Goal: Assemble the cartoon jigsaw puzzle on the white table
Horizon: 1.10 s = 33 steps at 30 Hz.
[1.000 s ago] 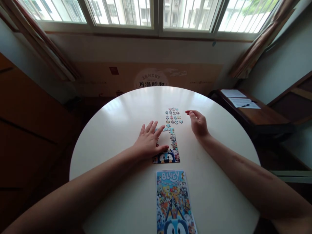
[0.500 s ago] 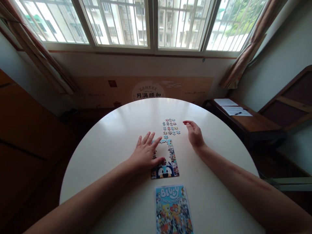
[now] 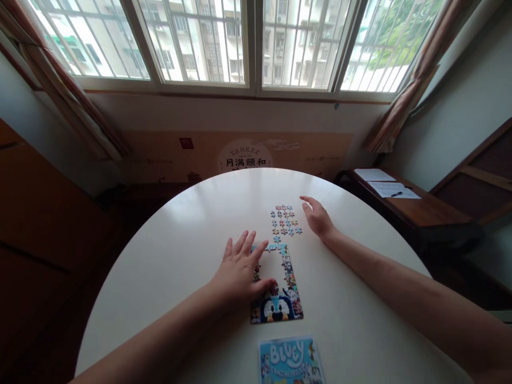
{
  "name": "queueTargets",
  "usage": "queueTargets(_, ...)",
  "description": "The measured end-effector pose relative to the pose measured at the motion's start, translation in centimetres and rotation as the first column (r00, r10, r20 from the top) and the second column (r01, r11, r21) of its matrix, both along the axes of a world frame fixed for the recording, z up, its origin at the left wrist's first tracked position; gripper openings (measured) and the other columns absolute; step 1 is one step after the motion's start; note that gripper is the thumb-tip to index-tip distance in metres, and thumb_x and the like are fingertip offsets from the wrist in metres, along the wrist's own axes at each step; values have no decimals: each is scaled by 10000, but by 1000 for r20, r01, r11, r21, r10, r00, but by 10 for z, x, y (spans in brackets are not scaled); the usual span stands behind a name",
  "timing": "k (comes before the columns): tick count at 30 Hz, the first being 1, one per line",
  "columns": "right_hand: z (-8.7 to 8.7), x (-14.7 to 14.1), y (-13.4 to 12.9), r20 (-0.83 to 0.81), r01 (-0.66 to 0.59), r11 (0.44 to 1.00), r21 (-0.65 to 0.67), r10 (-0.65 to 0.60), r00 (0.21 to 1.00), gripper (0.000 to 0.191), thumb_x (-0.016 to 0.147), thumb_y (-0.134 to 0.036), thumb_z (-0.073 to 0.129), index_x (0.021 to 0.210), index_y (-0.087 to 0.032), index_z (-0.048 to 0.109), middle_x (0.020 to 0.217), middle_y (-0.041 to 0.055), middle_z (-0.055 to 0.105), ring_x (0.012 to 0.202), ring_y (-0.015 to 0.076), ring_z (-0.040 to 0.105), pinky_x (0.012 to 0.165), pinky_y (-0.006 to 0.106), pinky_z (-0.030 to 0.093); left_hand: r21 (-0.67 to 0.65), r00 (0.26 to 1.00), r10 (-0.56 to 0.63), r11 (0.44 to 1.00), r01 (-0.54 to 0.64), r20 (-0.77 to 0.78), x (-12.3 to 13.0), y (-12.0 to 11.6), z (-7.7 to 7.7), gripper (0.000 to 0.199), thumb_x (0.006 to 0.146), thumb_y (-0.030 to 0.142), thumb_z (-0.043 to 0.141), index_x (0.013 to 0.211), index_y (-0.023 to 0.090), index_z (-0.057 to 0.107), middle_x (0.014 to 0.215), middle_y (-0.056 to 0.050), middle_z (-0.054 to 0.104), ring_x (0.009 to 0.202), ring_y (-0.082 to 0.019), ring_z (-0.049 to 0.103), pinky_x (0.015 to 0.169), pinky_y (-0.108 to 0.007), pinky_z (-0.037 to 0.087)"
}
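Observation:
My left hand (image 3: 239, 269) lies with fingers spread over the left side of a partly built jigsaw puzzle (image 3: 295, 293). Its thumb rests on the inner part, above a blue dog face. Puzzle pieces are joined around an open white middle; my hand hides some of the left edge. Beyond the puzzle, several loose puzzle pieces (image 3: 285, 214) are laid out in rough rows. Just right of them is my right hand (image 3: 318, 218), its index finger stretched out and thumb apart, with nothing visible between them. Its other fingers are partly hidden.
A "Bluey" picture sheet (image 3: 286, 356) lies nearest me on the round white table (image 3: 180, 234), cut off by the frame. A wooden side table (image 3: 436, 213) at the right holds papers (image 3: 394, 190) and a pen. Barred windows stand behind.
The view has shifted, so the table and puzzle appear lower. My right hand has moved slightly farther out beside the loose pieces, its index finger and thumb more apart. My left hand stays on the puzzle.

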State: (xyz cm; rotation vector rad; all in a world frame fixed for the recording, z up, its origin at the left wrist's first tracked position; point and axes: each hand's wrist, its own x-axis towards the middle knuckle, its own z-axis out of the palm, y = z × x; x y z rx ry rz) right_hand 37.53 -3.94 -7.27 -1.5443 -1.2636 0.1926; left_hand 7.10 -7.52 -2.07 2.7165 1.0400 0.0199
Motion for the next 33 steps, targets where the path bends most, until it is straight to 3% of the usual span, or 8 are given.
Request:
queueTargets(4, -4, 21, 42, -21, 79, 997, -7, -79, 997, 438, 913, -432, 458, 1193, -177, 677, 1277, 143, 690, 1220, 285, 607, 1103, 511, 417, -29, 999, 30, 999, -31, -19, -2, 4, -3, 776, 918, 639, 505, 1571, 262, 323, 1684, -142, 158, 1554, -370, 85, 1219, -656, 83)
queueTargets(8, -4, 24, 57, 13, 61, 998, -1, -61, 998, 437, 918, -405, 433, 1188, -171, 683, 1240, 142, 708, 1169, 283, 636, 1054, 515, 463, -37, 998, 61, 998, -60, 27, -4, 11, -9, 673, 970, 596, 421, 1549, 259, 360, 1673, -136, 212, 1551, -362, 124, 1215, -660, 114)
queueTargets(18, 18, -6, 29, 330, -121, 990, 69, 91, 939, 367, 843, -178, 472, 1078, -216, 751, 1303, 96, 665, 1403, 287, 444, 1192, 563, 300, -42, 995, 84, 996, -82, 53, -8, 19, -17, 649, 984, 583, 382, 1541, 249, 373, 1670, -120, 231, 1549, -355, 142, 1227, -648, 131)
queueTargets(24, 27, -31, 14, 645, -147, 983, -108, 182, 742, 273, 926, -254, 498, 953, -250, 770, 1525, 52, 498, 1519, 355, 250, 1203, 690, 133, -9, 990, 88, 996, -87, 110, -10, 21, -21, 591, 988, 583, 383, 1506, 300, 406, 1649, -88, 306, 1538, -331, 205, 1225, -628, 180)
queueTargets(33, 33, -63, 2, 656, -287, 902, -324, 432, 619, 273, 1010, -404, 501, 1167, -381, 723, 1632, -48, 342, 1554, 349, 152, 1218, 698, 32, -116, 981, 153, 983, -139, 120, -4, 14, -1, 568, 992, 512, 414, 1497, 252, 433, 1652, -100, 296, 1545, -326, 182, 1238, -610, 141)
